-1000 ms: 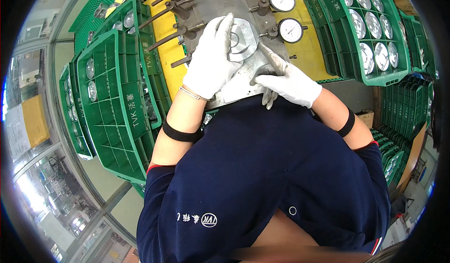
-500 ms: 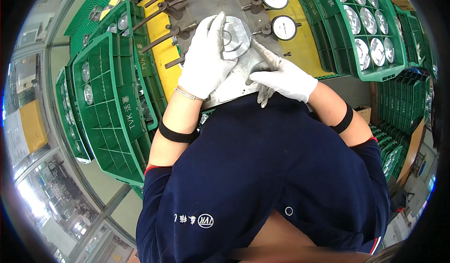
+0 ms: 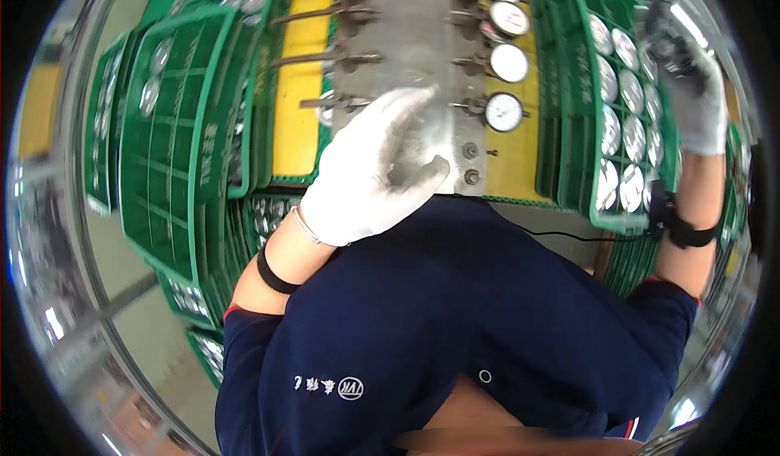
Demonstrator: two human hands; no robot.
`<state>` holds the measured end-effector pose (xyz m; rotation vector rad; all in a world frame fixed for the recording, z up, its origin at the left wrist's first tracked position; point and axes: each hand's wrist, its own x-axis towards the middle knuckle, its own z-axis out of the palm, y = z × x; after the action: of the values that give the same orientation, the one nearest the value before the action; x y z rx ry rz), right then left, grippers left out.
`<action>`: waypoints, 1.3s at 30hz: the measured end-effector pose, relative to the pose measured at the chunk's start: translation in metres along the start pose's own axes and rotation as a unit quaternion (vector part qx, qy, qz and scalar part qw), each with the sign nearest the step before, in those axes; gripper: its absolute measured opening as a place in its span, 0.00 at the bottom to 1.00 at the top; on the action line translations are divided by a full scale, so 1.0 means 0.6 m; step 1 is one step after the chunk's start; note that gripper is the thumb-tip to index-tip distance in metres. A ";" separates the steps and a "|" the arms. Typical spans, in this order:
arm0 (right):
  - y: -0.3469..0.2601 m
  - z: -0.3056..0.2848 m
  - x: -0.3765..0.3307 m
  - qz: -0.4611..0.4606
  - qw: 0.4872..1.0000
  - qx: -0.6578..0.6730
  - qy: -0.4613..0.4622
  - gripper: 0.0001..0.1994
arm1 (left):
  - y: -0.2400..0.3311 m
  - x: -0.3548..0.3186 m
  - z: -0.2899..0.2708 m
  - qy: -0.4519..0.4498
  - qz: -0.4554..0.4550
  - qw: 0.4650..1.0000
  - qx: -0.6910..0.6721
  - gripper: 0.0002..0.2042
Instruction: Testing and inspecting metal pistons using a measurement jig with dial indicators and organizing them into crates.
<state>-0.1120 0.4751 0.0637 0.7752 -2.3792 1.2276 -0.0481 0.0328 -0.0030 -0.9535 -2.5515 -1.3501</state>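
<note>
We look down past a dark blue shirt [image 3: 406, 310] at a grey metal plate [image 3: 414, 41] on a yellow-topped surface [image 3: 296, 123], w/ dark rods [image 3: 305, 59] along its L side and a row of white dial gauges [image 3: 509, 63] along its R. The L hand [image 3: 370, 167], in a white glove, is over the plate's near end; its grip is open, thumb apart from fingers, & we see nothing btwn them. Can't tell if it touches the plate. The R hand [image 3: 699, 102], also gloved, is well off to the R, by the far R corner of a green crate [image 3: 578, 115] whose cells hold round silvery metal parts [image 3: 632, 90]. A dark, shiny thing [image 3: 674, 45] is at its fingers, poss. one such part, but blur is heavy: we can't tell what it is, or whether that grip is closed on it. Our read of the step: a part is prob. being handled at the R crate, set down or picked up, can't say which, w/ the L hand idle. As we judge it, the next move calls for the R hand to clear the crate's rim w/o knocking neighbouring parts.
</note>
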 end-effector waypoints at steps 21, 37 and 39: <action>0.613 -0.074 0.160 0.548 0.829 0.107 -0.009 0.28 | 0.068 -0.246 0.029 0.209 -0.271 0.938 0.044 0.21; 0.762 -0.057 0.067 0.309 0.857 -0.390 -0.135 0.39 | 0.059 -0.204 -0.211 0.035 -0.205 0.922 0.328 0.20; 0.744 -0.183 0.091 0.183 0.796 -0.517 -0.256 0.34 | 0.032 -0.245 -0.295 0.061 -0.208 0.914 0.341 0.21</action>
<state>-0.4218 0.7608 -0.1274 0.2676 -3.1299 -0.4018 0.0462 -0.1667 0.0639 -0.1972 -2.8769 -0.4379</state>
